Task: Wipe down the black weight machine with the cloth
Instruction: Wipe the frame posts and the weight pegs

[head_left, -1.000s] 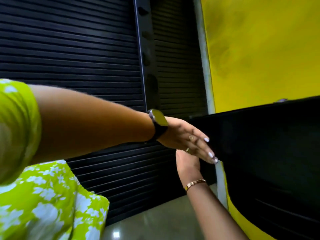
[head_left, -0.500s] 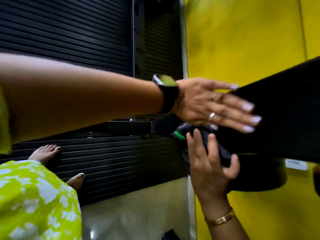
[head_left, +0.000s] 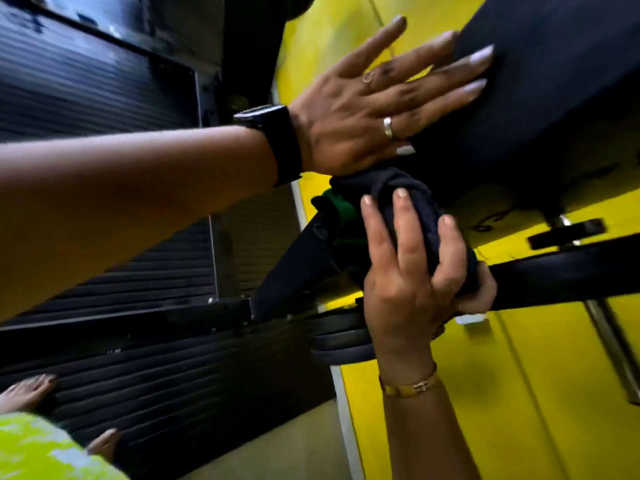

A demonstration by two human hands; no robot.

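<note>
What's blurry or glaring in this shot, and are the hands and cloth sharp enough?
Head view: left hand, right hand and cloth read fairly sharp; lower right, the yellow wall and chrome post smear with motion; top left, glare streaks the black beam.

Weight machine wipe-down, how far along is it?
Done: nothing shows as cleaned; the surfaces give no sign. In hand: the right hand grips the cloth against the black bar, while the left hand rests flat on the pad. Left: likely the rest of the bar and pad.

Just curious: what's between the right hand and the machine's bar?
The bunched dark cloth, gripped by the right hand against the bar, seen in the head view.
</note>
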